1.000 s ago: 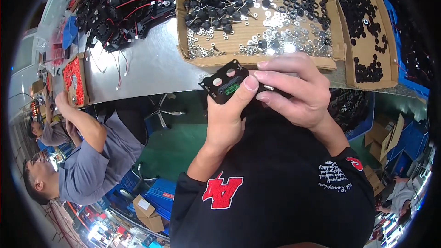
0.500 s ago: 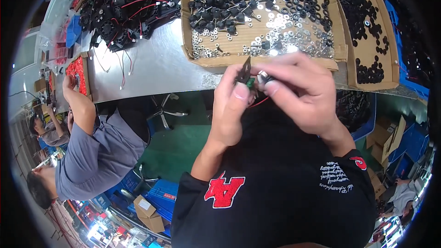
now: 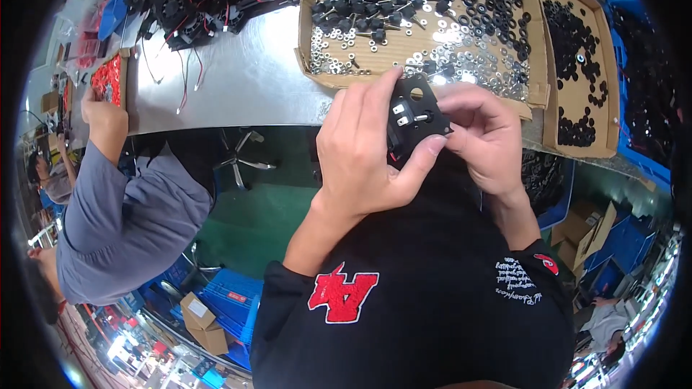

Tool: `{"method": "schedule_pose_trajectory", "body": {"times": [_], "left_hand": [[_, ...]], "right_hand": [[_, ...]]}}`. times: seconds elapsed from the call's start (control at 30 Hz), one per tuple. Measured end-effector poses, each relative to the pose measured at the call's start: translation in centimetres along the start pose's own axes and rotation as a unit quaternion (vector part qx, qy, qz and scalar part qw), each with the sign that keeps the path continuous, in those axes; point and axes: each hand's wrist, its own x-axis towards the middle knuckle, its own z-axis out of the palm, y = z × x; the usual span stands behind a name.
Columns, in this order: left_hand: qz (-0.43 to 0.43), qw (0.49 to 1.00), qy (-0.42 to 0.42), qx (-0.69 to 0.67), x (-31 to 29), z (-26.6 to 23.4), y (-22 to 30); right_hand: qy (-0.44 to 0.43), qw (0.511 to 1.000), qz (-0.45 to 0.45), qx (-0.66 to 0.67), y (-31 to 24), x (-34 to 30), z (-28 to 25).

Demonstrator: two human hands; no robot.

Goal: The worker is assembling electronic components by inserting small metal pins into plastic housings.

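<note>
A busy workshop with a green floor (image 3: 270, 220) surrounds a bare-metal table (image 3: 238, 79). At its near edge, the left hand (image 3: 364, 155) grips a black panel (image 3: 432, 106), its thumb along the lower edge and its fingers over the left side. The right hand (image 3: 489, 137) is curled at the panel's right edge; its fingertips are partly hidden, so I cannot tell whether it pinches the panel or some small part. The panel is held up tilted, just in front of a cardboard tray, with a round hole near its top and two white terminals (image 3: 401, 114) facing up.

Behind the hands, that cardboard tray (image 3: 393, 57) bears black knobs (image 3: 376, 34) with screw shanks, black rings (image 3: 497, 21) and silver washers (image 3: 468, 57). A second tray (image 3: 566, 90) beside it, to the right, holds black discs (image 3: 577, 132), and past that sits a blue bin (image 3: 649, 162). To the left lies a heap of black fans (image 3: 180, 11) with trailing wires (image 3: 198, 75). Further left, a co-worker in a grey shirt (image 3: 151, 216) reaches to red parts (image 3: 107, 81) in a shallow box. Opened cardboard boxes (image 3: 587, 227) stand low at right.
</note>
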Motion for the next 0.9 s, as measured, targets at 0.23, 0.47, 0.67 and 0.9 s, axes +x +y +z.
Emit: {"method": "schedule_pose_trajectory", "body": {"times": [0.23,0.47,0.67,0.9], "left_hand": [[-0.014,1.000,0.001,0.021,-0.4,-0.1,0.0],[-0.010,1.000,-0.002,0.018,-0.4,0.2,0.0],[-0.011,0.996,-0.051,0.069,-0.2,-0.2,-0.1],[-0.118,0.979,-0.149,-0.067,-0.3,-1.9,-0.2]], "right_hand": [[0.064,0.974,0.123,0.181,1.3,-0.6,-0.1],[0.081,0.991,0.073,0.080,0.9,-0.9,0.5],[0.090,0.982,0.149,0.068,-0.9,-0.4,0.1],[0.064,0.989,0.134,-0.002,-0.1,-1.0,0.1]]}}
